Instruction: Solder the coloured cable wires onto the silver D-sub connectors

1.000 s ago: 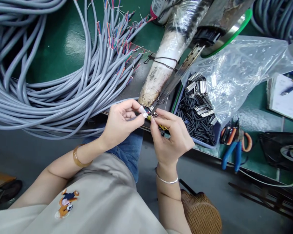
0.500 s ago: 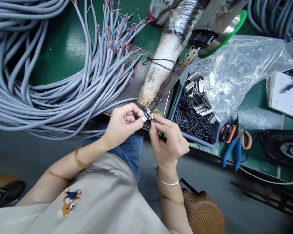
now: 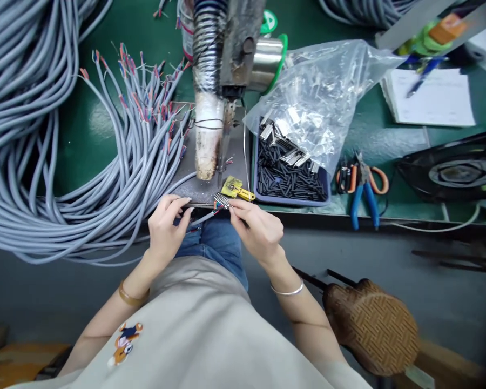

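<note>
My right hand [image 3: 257, 227] pinches a small multi-pin connector [image 3: 221, 201] at its right end, just over the front edge of the bench. Coloured wires [image 3: 218, 206] run from the connector to a grey cable [image 3: 204, 218] hanging below the edge. To the left, my left hand [image 3: 168, 229] is at the bench edge, apart from the connector. Its thumb and forefinger have a small gap between them, and I see nothing held there. A yellow tag-like piece [image 3: 237, 189] lies just behind the connector. Over the dark work plate [image 3: 186, 186] hangs a stained white nozzle-like tube [image 3: 208, 146].
Bundled grey cables [image 3: 117, 216] with stripped ends cover the left. A blue bin [image 3: 291, 201] at right holds black sleeves and connectors under a plastic bag [image 3: 319, 102]. Blue-handled pliers [image 3: 364, 194], a solder spool [image 3: 267, 62] and papers [image 3: 433, 100] lie around. A stool [image 3: 380, 329] stands behind right.
My left hand has let go of the connector and moved left. The connector, in my right hand, is lower against the bench edge with its wires downward. The view has turned.
</note>
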